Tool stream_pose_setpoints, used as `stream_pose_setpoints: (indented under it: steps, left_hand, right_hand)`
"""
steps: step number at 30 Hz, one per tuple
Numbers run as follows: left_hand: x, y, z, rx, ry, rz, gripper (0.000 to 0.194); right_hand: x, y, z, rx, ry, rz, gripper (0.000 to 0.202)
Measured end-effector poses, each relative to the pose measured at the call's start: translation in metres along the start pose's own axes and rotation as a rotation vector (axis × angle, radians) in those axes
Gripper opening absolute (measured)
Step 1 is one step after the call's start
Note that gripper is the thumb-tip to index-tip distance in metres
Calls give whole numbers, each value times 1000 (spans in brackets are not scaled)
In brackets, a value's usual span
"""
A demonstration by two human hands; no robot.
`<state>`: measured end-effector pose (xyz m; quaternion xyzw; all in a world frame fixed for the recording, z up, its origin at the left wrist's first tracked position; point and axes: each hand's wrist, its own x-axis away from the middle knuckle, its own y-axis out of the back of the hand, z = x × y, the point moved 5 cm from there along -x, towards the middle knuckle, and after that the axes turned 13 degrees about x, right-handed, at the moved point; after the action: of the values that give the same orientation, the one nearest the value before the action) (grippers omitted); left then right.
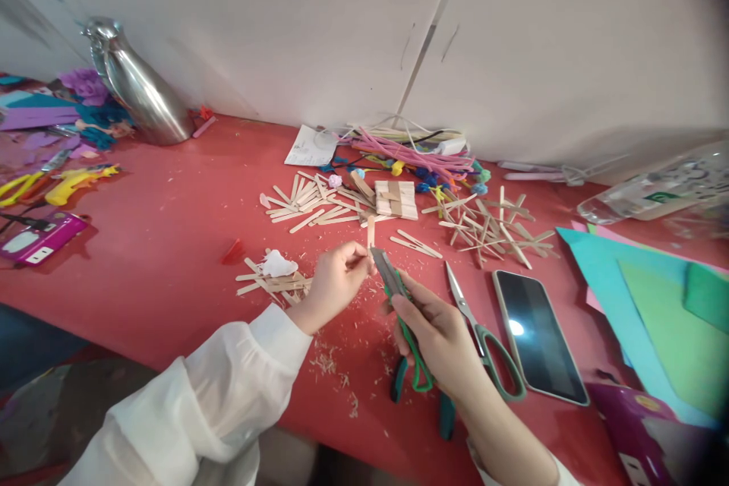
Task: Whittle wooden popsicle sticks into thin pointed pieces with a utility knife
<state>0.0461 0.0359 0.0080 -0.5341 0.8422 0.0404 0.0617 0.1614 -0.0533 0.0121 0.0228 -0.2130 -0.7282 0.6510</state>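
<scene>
My left hand (342, 273) is closed, pinching the lower end of a wooden craft stick (370, 231) that points away from me. My right hand (436, 330) grips green-handled scissors (389, 272), with their grey blades up against the stick beside my left fingertips. Whether the blades are parted I cannot tell. Pale wood shavings (333, 364) are scattered on the red table (187, 243) below my hands. Just right of my right hand lies a second pair of scissors (464, 300) with grey-green handles. Partly hidden under that hand is a tool with dark teal handles (447, 416).
Loose craft sticks (310, 201), a banded stick bundle (396, 200) and joined sticks (490, 224) lie beyond my hands. A phone (538, 334) and coloured paper (643, 319) are at right. A steel jug (140, 87) and a purple power strip (45, 237) stand left.
</scene>
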Motion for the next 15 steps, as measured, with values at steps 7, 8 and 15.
stream_pose_setpoints:
  steps: [7, 8, 15]
  left_hand:
    - [0, -1, 0, 85, 29, 32, 22]
    - [-1, 0, -1, 80, 25, 29, 21]
    - [0, 2, -1, -2, 21, 1, 19]
  right_hand:
    - [5, 13, 7, 633, 276, -281, 49]
    - [5, 13, 8, 676, 301, -300, 48]
    - [5, 14, 12, 750, 356, -348, 45]
